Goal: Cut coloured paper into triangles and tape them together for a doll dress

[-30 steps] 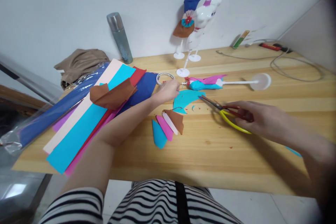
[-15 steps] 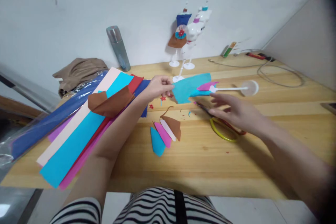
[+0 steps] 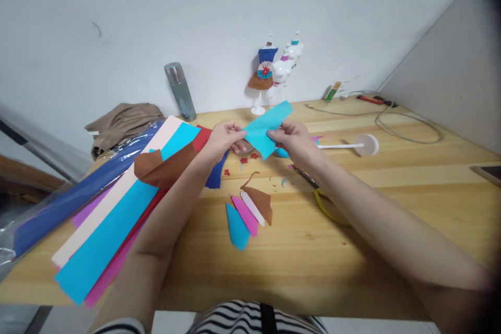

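A blue crepe-paper piece (image 3: 270,122) is stretched between my two hands above the table. My left hand (image 3: 229,137) pinches its left edge, and my right hand (image 3: 291,138) grips its right part. Behind my right wrist lies a small stand with a white rod and round base (image 3: 367,145), its other end mostly hidden. Scissors with a yellow handle (image 3: 331,209) lie under my right forearm. Small red flowers (image 3: 243,160) are on the wood below my left hand. Nearer me are cut pieces: blue (image 3: 237,227), pink (image 3: 246,215), pale (image 3: 252,207) and brown (image 3: 260,203).
Long paper strips (image 3: 113,229) with a brown piece (image 3: 168,167) cover the left side. Behind them are a brown cloth (image 3: 121,125) and a flask (image 3: 180,91). Small dress forms (image 3: 268,70) stand by the wall. A cable (image 3: 415,122) curls at the back right.
My right hand has moved left and up from over the scissors and taken hold of the blue paper. The paper is now lifted off the lying stand. The view has tilted up slightly.
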{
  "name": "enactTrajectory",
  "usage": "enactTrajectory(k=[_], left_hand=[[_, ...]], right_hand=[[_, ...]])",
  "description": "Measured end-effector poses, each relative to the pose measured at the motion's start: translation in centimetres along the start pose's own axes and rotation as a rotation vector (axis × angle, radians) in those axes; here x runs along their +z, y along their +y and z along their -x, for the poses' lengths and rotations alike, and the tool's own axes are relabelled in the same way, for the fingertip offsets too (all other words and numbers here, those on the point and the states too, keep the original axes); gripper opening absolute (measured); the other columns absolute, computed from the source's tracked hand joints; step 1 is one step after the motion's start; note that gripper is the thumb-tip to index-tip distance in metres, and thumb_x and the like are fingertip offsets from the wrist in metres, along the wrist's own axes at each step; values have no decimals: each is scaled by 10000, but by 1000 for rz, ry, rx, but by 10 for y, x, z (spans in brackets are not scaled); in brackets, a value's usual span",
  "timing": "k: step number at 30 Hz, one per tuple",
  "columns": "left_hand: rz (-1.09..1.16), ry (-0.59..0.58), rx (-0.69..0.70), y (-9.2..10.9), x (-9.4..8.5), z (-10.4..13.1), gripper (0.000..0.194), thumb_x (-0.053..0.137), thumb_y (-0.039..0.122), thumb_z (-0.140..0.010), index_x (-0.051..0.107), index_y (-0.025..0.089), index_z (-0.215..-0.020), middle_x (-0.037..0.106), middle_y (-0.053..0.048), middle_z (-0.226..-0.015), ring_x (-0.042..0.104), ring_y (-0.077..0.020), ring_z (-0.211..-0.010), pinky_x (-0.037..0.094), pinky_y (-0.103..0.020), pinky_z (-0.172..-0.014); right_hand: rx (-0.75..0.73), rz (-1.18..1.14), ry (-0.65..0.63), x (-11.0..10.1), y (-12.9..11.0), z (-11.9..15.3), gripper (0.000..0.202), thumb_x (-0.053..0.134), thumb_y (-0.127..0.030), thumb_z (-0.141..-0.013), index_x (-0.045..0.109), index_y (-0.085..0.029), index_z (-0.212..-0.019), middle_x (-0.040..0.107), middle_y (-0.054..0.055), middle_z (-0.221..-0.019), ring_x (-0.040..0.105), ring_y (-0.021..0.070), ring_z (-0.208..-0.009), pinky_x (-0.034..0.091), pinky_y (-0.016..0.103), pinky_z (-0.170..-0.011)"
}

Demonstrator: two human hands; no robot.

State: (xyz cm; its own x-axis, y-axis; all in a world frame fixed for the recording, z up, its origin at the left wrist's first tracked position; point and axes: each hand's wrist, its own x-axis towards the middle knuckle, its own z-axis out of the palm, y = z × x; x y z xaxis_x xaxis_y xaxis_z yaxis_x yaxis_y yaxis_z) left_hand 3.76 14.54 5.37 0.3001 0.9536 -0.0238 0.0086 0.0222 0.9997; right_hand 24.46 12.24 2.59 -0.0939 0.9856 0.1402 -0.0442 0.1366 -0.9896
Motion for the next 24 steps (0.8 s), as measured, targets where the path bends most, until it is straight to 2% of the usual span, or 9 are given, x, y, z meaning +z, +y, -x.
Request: enactTrajectory(k=[4,8,11,16,19,21,24], left_hand=[[-1,48,58,4,0,3,176,729,84,-823,578,173,-803,642,28,-470,632,-116,-414,429,-168,-442],[-20,1,126,7,1,8,125,758,131,-790,646,153,-841,640,29,-474,625,-117,-419,433,-177,-443],[-24,-30,136,11,1,13,129,773,172,-783,716,128,-890,643,22,-490,636,-115,-447,447,-179,-460],[90,-38,33,21,0,19,256,760,250,-826,748,118,-1045,694,-5,-569,695,-146,-518,487,-197,-476],[158,-31,-49,25,1,21,374,738,476,-911,741,126,-1042,733,-32,-661,710,-155,-545,506,-216,-465],[128,-38,-85,23,2,21,439,745,556,-915,747,123,-991,733,-41,-675,708,-148,-556,506,-208,-464],[19,-37,-100,18,3,19,319,857,407,-850,745,113,-902,728,-40,-647,700,-128,-557,495,-171,-471]], right_hand=[[-24,-128,3,5,0,0,288,913,-413,-690,705,-271,-831,671,-35,-645,590,148,-549,530,315,-581],[-5,-214,-1,4,-2,2,301,933,-410,-602,721,-269,-763,724,-13,-676,629,176,-586,560,338,-598],[8,-239,-9,-1,-8,5,201,879,-353,-572,750,-270,-702,728,-14,-666,625,174,-605,552,335,-613],[-22,-83,-66,-10,-19,12,98,750,-262,-611,802,-271,-693,719,-5,-637,547,145,-545,448,300,-541],[-116,43,-105,-12,-23,15,92,743,-271,-667,819,-284,-715,788,17,-769,639,187,-652,513,333,-612],[-177,104,-134,-12,-23,16,131,724,-283,-704,840,-285,-764,805,20,-829,678,205,-711,559,362,-685],[-248,193,-174,-12,-24,17,177,694,-283,-750,855,-277,-824,816,41,-915,716,241,-797,590,406,-769]])
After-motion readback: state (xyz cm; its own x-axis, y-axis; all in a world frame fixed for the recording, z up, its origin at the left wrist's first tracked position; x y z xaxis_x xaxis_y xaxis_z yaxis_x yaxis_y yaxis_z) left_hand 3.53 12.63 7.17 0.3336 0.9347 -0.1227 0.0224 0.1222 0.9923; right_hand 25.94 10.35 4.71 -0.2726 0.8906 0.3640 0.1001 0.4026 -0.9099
